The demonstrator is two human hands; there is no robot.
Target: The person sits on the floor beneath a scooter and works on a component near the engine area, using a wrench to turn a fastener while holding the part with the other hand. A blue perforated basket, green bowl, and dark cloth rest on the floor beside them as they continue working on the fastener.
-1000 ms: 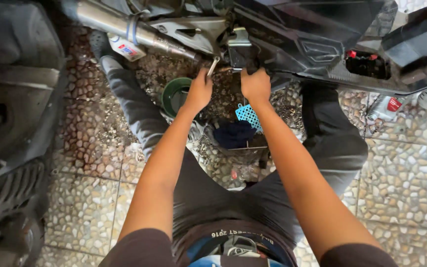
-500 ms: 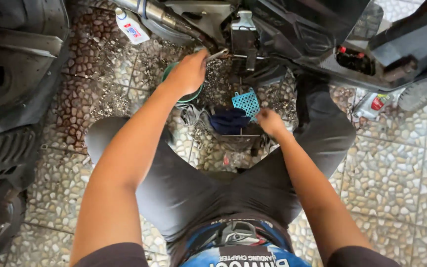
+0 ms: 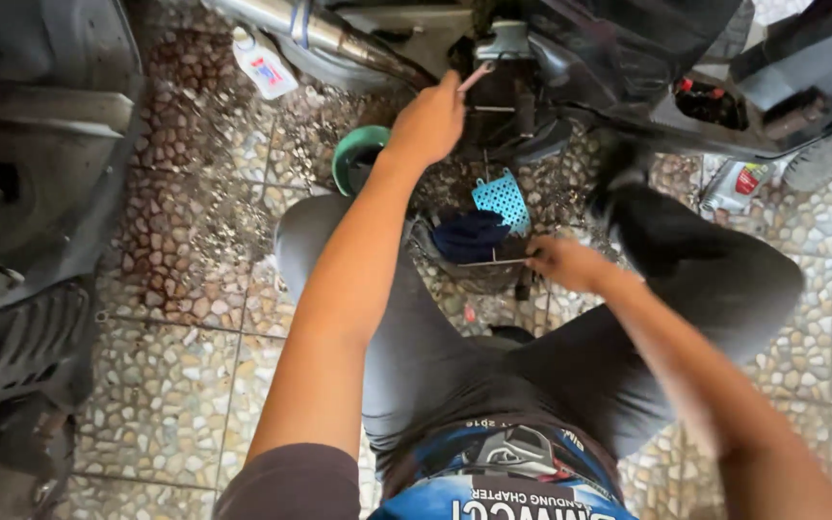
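Under the motorcycle, left hand (image 3: 428, 123) gripping slim silvery wrench (image 3: 475, 76), right hand (image 3: 562, 262) pinching thin metal rod (image 3: 493, 261).

The pebble-tiled floor (image 3: 195, 279) bears a green bowl (image 3: 351, 154), a white bottle (image 3: 264, 65) and a blue basket (image 3: 501, 198).

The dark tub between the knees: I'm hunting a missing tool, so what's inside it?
Inside the dark tub lie a dark blue cloth and a thin metal rod that the right hand grips. The cloth hides whatever lies beneath it.

shiny metal pipe (image 3: 315, 34), rough pebble floor (image 3: 185, 241)
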